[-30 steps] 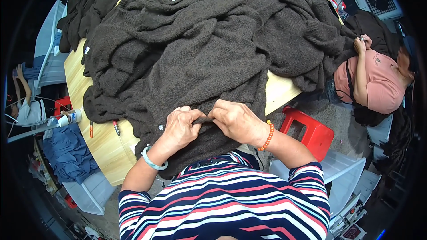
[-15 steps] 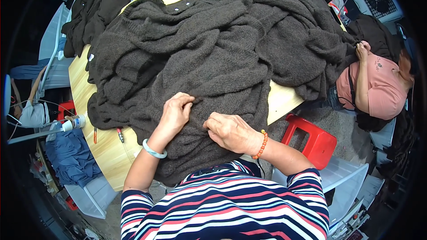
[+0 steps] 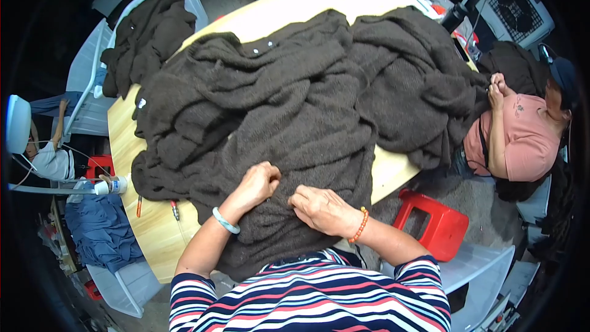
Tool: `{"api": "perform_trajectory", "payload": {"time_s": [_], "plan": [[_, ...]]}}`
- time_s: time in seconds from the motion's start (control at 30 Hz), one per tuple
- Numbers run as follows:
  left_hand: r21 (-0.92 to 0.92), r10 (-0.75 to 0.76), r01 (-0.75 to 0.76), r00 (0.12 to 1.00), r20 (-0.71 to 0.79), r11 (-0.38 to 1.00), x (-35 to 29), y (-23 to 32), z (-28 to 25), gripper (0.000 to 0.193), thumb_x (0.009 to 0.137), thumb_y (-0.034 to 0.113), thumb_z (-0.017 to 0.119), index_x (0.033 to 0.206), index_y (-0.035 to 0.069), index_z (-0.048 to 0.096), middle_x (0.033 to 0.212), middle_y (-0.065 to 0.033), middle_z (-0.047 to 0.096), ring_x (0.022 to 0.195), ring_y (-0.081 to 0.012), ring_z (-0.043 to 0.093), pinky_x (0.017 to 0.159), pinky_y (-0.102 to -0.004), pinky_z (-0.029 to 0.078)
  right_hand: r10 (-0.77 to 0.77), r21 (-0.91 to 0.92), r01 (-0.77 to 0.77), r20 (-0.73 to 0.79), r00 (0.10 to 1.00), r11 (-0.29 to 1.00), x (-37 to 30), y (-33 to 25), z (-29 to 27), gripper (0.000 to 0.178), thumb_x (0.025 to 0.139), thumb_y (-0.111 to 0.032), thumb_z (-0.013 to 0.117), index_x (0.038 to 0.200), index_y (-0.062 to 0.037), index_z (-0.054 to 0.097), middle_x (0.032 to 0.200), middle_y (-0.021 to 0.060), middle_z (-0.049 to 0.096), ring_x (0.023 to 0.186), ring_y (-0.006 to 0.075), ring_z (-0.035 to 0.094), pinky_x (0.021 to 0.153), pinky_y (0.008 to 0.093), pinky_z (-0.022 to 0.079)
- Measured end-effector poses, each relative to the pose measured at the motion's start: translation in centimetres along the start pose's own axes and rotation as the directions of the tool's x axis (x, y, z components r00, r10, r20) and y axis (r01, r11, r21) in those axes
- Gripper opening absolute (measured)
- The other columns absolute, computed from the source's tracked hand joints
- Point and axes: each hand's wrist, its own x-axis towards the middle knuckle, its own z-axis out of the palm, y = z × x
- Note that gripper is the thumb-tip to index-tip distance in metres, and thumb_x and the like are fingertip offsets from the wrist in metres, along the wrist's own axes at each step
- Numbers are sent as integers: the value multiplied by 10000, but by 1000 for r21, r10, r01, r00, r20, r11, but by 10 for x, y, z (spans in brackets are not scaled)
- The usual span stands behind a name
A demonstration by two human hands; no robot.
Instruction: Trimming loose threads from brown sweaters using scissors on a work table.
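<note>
A dark brown knit garment (image 3: 289,141) lies in thick folds over the table and hangs over its near edge towards my body. My left hand (image 3: 259,184), with a pale bangle at the wrist, is closed in a pinch on the knit near that edge. Just to its right, my right hand (image 3: 326,210), wearing an orange bead bracelet, has its fingers curled on the same cloth. A short stretch of bunched knit lies between the two hands. The fingertips are partly hidden, so any small thing in them cannot be made out.
On the light wooden table (image 3: 157,240) lie a red-tipped tool (image 3: 175,210), an orange stick (image 3: 139,206) and a white jar (image 3: 110,185). More brown knitwear (image 3: 418,92) is heaped right. A red stool (image 3: 433,224) stands right, near a person in pink (image 3: 522,135).
The whole scene sits lower in the picture, showing more of the table's far side. My left fingers are curled in more tightly. Both hands stay at the same part of the knit.
</note>
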Motion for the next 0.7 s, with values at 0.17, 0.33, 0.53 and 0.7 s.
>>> {"api": "perform_trajectory", "payload": {"time_s": [0.17, 0.33, 0.53, 0.7], "plan": [[-40, -64, 67, 996, 59, 997, -4, 9, -3, 58, 786, 1, 618, 823, -37, 596, 829, -211, 638, 814, -392, 640, 737, -446, 504, -40, -65, 39, -9, 999, 997, -2, -1, 3, 90, 858, -66, 619, 922, -21, 573, 852, 127, 541, 799, 288, 634, 676, 389, 531], [-222, -22, -10, 990, -141, 975, -25, 69, -38, 75, 866, 24, 665, 876, -18, 604, 809, -106, 635, 740, -192, 634, 682, -305, 511, -70, -90, 65, -55, 996, 994, -2, -15, -7, 154, 834, -42, 648, 976, -3, 602, 857, 119, 554, 788, 285, 629, 675, 378, 531], [-823, -118, 232, 973, 200, 519, -34, 60, -29, 106, 926, 93, 688, 955, 7, 633, 855, -1, 634, 780, -52, 576, 715, -211, 481, -39, -158, 15, -152, 988, 987, 0, -26, -6, 198, 798, -42, 680, 981, -7, 611, 843, 113, 557, 741, 273, 636, 631, 357, 545], [-916, -72, 324, 946, 316, 236, -39, 46, -13, 141, 945, 142, 673, 986, 8, 651, 843, 5, 619, 731, -64, 532, 681, -211, 444, 6, -143, -33, -181, 984, 989, -5, -27, -2, 206, 799, -31, 681, 988, -3, 606, 827, 122, 570, 716, 283, 641, 629, 362, 548]]}}
